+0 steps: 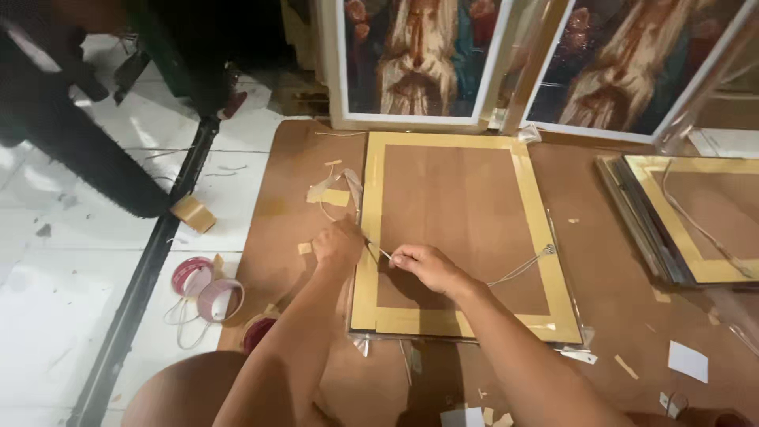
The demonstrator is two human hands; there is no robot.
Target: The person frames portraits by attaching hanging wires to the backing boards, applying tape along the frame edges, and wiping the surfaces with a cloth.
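On the brown counter [601,300] in front of me, the picture frame [462,237] lies face down, its brown backing board edged with tan tape. My left hand [338,243] sits at the frame's left edge with its fingers pinched shut on the near end of the hanging wire [522,269]; my right hand [423,265] rests on the backing, fingers also closed on that wire, though the exact grip is hard to read at this size. The wire runs thin and springy across to a fixing at the right edge; I judge it light, stiff enough to kink, and best held close to its end. The frame itself looks rigid, flat and probably fragile on its hidden face, so the taped border is the place to take it. Tape scraps [332,194] lie just left of the frame, tape rolls [207,289] sit on the white floor [55,316], a second taped frame [696,221] lies well apart to the right, and two framed paintings [415,63] lean behind.
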